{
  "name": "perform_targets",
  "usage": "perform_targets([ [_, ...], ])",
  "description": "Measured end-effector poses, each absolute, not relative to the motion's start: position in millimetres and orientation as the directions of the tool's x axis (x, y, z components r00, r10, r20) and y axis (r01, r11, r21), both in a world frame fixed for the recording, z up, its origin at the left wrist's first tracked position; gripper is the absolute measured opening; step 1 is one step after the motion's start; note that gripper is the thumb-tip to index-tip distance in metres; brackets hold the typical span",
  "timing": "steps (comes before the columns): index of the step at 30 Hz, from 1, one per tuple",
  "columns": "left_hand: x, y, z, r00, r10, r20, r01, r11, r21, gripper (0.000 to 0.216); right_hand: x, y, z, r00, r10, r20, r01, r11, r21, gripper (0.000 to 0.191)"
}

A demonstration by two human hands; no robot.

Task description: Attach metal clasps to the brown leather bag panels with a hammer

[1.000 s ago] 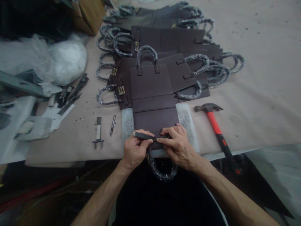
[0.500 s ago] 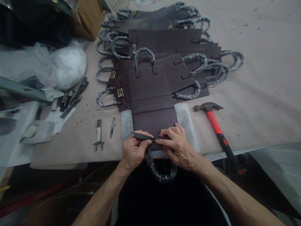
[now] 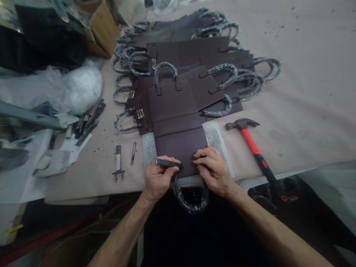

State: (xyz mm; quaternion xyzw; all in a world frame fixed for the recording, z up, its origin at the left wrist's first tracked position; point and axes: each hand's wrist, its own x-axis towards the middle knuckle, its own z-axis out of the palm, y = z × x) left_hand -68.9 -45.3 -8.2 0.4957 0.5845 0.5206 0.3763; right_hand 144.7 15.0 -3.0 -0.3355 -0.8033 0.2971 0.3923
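A flat dark brown leather bag panel [image 3: 178, 126] lies on a grey slab [image 3: 215, 139] at the table's near edge. Its wrapped handle [image 3: 190, 202] hangs over the edge toward me. My left hand [image 3: 158, 180] is closed around a thin dark metal tool [image 3: 168, 163], whose tip rests on the panel's near edge. My right hand [image 3: 214, 170] presses fingers down on the panel's near right corner, beside the tool tip.
A red-handled hammer [image 3: 254, 146] lies right of the slab. Two small metal tools [image 3: 119, 161] lie to its left. Several more brown panels with wrapped handles [image 3: 200, 55] are stacked behind. Plastic bags [image 3: 80, 85] and clutter fill the left; a cardboard box [image 3: 101, 27] stands behind.
My right hand has shifted a little right, away from the tool tip, onto the panel's corner. The left hand keeps its hold on the tool. The view has tilted slightly.
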Motion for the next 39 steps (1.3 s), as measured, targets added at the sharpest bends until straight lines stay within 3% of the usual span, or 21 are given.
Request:
perform_targets([
  [5,-67.4,-45.3,-6.4,-0.218,0.97,0.11,0.228,-0.059,0.972,0.014,143.2,14.1,-2.5,-0.43,0.784,0.447,0.296,0.591,-0.75,0.017],
  [13,-66.0,-46.7,-4.0,-0.139,0.955,0.261,0.439,-0.177,0.881,0.003,142.1,14.0,-2.9,-0.402,0.794,0.456,0.294,0.583,-0.757,0.018],
  [20,-67.9,-48.1,-7.0,-0.146,0.961,0.233,0.461,-0.142,0.876,0.002,141.6,14.2,-4.4,-0.395,0.795,0.46,0.286,0.582,-0.761,0.018],
  [27,-65.9,-51.8,-9.3,-0.164,0.922,0.349,0.526,-0.218,0.822,0.007,142.1,13.2,-5.4,-0.399,0.799,0.449,0.296,0.576,-0.762,0.017],
  [39,-63.0,-52.7,-10.1,-0.131,0.889,0.438,0.49,-0.327,0.808,0.008,140.4,13.2,-5.1,-0.394,0.777,0.491,0.291,0.612,-0.735,0.017],
])
